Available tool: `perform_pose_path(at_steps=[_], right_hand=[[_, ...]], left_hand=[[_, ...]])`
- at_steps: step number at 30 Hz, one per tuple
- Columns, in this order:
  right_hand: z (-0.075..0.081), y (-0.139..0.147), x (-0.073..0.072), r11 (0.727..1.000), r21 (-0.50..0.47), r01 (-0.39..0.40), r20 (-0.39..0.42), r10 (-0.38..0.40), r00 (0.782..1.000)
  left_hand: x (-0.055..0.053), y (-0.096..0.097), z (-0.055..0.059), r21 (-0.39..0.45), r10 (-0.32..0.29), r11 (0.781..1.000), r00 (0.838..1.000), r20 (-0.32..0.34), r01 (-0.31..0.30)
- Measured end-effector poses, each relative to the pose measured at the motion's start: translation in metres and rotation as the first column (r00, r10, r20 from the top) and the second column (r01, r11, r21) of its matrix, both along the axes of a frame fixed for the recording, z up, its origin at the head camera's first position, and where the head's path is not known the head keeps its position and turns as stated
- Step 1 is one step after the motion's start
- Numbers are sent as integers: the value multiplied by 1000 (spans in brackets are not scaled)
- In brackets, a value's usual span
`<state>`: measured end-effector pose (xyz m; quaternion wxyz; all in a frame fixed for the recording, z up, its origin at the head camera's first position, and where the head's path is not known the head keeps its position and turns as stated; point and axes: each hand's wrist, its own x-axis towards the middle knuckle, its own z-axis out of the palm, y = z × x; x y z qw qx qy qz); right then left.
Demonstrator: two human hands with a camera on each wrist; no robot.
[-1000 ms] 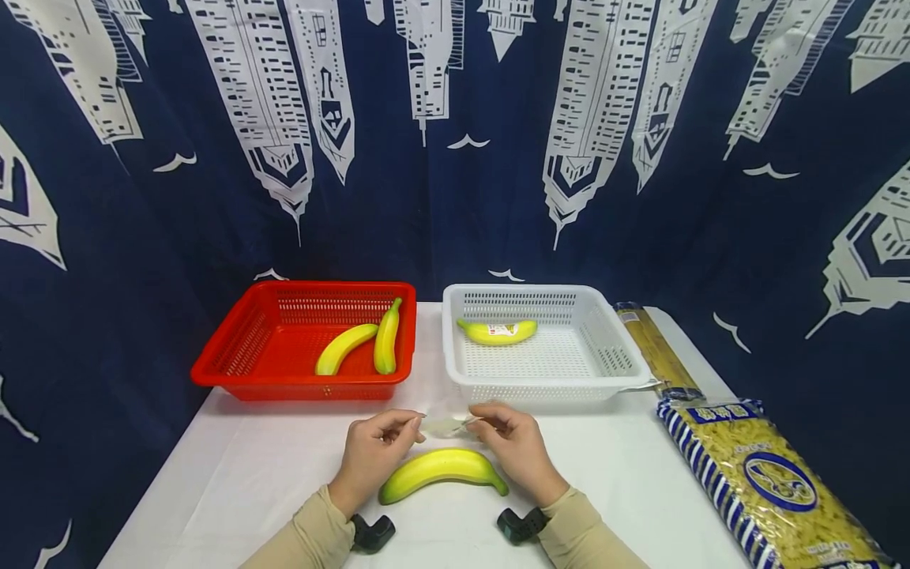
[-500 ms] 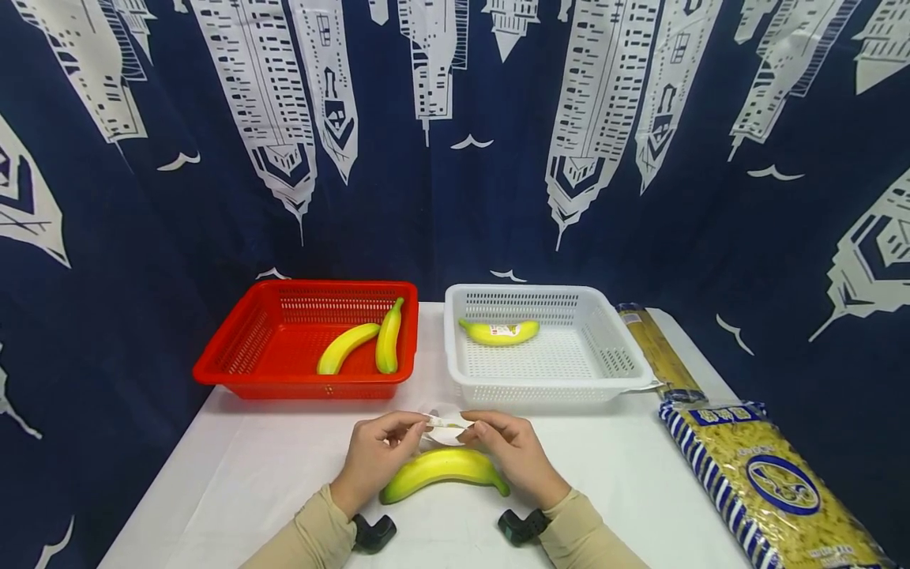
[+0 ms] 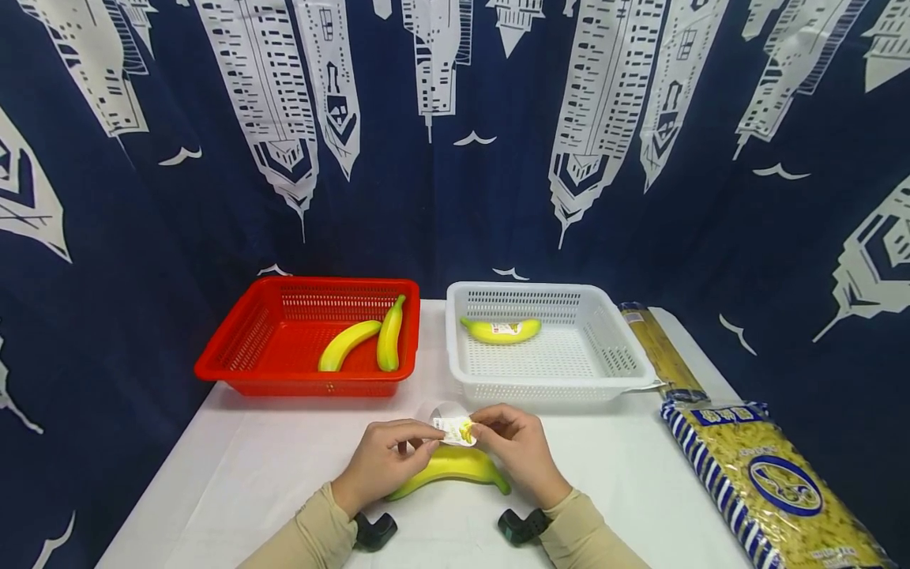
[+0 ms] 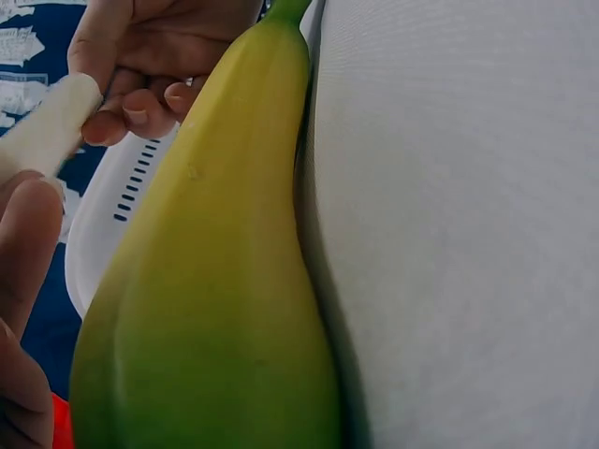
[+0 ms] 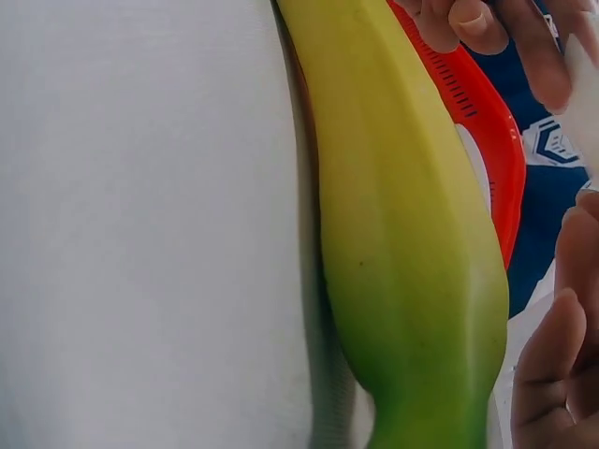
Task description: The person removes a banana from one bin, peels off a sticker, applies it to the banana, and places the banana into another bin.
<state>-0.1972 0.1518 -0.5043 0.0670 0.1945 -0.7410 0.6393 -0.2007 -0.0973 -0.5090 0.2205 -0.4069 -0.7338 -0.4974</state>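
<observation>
1. Banana-print label (image 3: 453,431): one; held just beyond the loose banana, not touching it.
2. Left hand (image 3: 387,466): thumb and fingertips pinching the label's left end.
3. Right hand (image 3: 517,450): likewise, right end.
4. Loose banana (image 3: 455,466): on white tablecloth (image 3: 213,474); no label visible.
5. Step, as judged: readying label for sticking.
6. Next move probably calls for laying it level on the peel, then smoothing without creases.
</observation>
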Motion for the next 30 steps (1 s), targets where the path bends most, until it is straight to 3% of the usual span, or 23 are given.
perform_pose_path(at_steps=[5, 8, 11, 15, 22, 26, 30], right_hand=[[0, -1, 0, 1000, -5, -10, -2, 10, 1000], [0, -2, 1, 1000, -11, -18, -20, 18, 1000], [1, -2, 3, 1000, -24, -20, -47, 19, 999], [0, -2, 2, 999, -7, -38, -77, 37, 996], [-1, -6, 5, 994, 99, -53, -134, 66, 989], [-1, -7, 7, 990, 134, -49, -143, 68, 987], [-4, -8, 8, 979, 204, -26, -145, 56, 988]], left_hand=[[1, 1, 1, -31, 92, 995, 996, -15, -92], [2, 2, 0, -49, 163, 986, 986, 27, -162], [2, 1, -1, -43, 192, 981, 975, 114, -188], [0, 0, -1, -19, 167, 986, 972, 165, -166], [-3, -1, -3, -47, 115, 993, 989, 89, -111], [-2, -4, 0, -141, 112, 986, 985, 129, -93], [0, -6, 4, -267, 147, 958, 977, 156, -101]])
